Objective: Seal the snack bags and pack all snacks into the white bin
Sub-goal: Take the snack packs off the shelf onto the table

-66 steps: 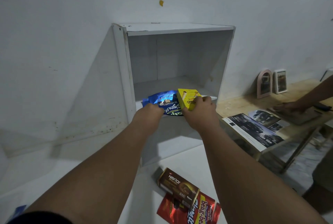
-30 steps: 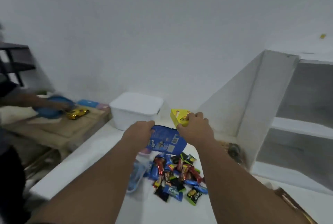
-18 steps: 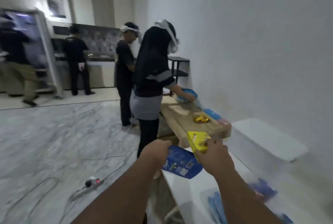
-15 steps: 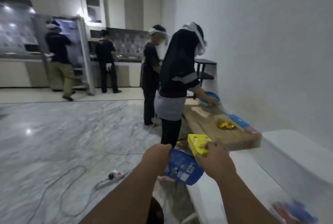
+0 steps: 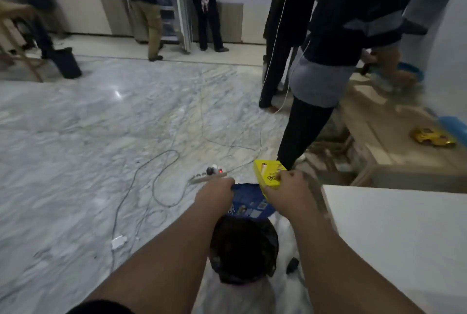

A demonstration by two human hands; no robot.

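Head view, items counted.

1. Hands: two, both mine, held out over the floor. My left hand has its fingers curled over the upper left edge of the blue snack bag. My right hand grips the yellow snack box, thumb on its face.
2. Snack bags: one, blue, hanging between my two hands. I cannot tell whether my right hand pinches it too.
3. Snack boxes: one, yellow, tilted, just above the bag's right corner.
4. Dark round basket: one, on the floor directly below the bag.
5. White tabletop: one, to my right.
6. Power strip: one, red light lit, on the marble floor among loose cables.
7. Wooden tabletop: one, carrying one yellow toy car.
8. People: five standing, heads out of view; the nearest person stands beside the wooden tabletop.
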